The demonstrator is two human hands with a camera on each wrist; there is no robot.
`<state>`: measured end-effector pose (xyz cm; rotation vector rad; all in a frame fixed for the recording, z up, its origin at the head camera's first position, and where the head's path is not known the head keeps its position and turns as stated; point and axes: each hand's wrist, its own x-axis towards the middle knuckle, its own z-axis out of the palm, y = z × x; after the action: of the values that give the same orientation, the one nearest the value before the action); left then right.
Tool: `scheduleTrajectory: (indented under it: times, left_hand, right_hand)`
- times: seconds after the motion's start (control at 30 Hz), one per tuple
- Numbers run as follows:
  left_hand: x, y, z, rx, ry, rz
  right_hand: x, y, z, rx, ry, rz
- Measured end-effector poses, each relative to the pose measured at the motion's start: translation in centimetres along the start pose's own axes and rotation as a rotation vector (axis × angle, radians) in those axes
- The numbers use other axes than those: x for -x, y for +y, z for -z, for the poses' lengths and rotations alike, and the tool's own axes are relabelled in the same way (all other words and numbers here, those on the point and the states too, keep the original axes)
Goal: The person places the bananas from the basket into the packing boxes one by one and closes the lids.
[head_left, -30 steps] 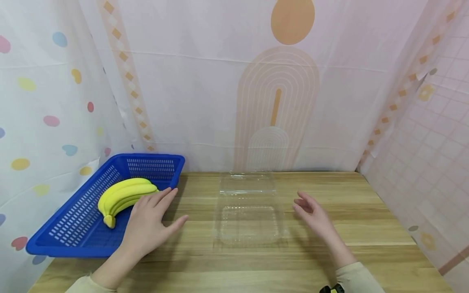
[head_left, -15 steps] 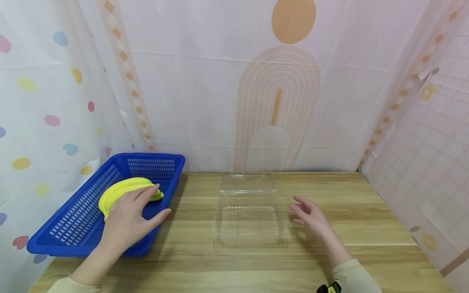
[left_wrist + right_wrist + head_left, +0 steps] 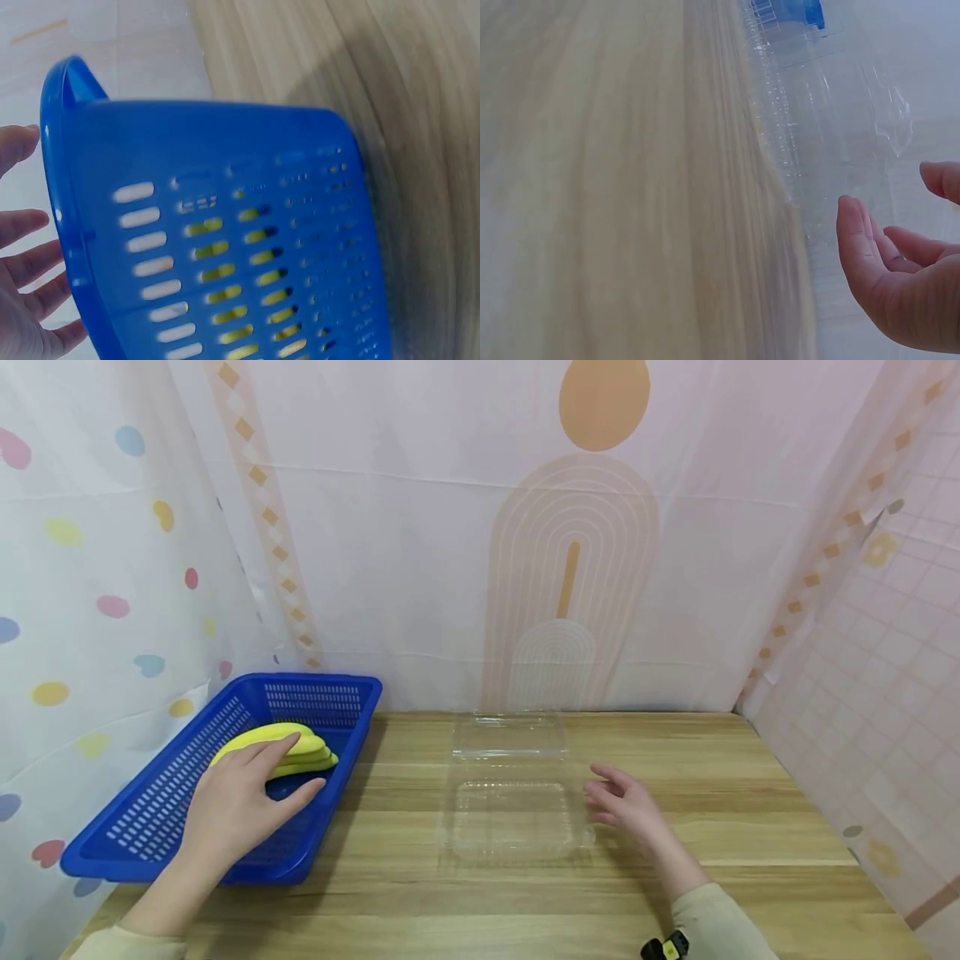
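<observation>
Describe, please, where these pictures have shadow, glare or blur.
Head view: white glints on the clear box, soft shadow on the table right of the blue basket; left wrist view: broad shadow on the table beyond the blue basket, the bananas inside blurry; right wrist view: bright streaks on the clear box, table grain soft, cause unclear.

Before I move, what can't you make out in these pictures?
Head view: the near end of the bananas, behind the left hand.
Left wrist view: most of the bananas, behind the slotted wall of the blue basket; part of the left hand, cut off by the left edge.
Right wrist view: part of the right hand, cut off by the right edge.
</observation>
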<state>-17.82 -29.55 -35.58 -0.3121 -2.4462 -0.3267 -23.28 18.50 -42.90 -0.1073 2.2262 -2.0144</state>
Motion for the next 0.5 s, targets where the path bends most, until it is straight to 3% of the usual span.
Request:
scheduleTrajectory:
  times: [0.13, 0.5]
  left_hand:
    - [-0.3, -0.6, 0.3, -0.013, -0.001, 0.018]
    - [-1.5, -2.2, 1.3, -0.041, -0.019, -0.006]
  right_hand:
    - [-0.4, 0.1, -0.1, 0.010, 0.004, -0.014]
    - [-1.2, 0.1, -0.5, 0.017, -0.006, -0.048]
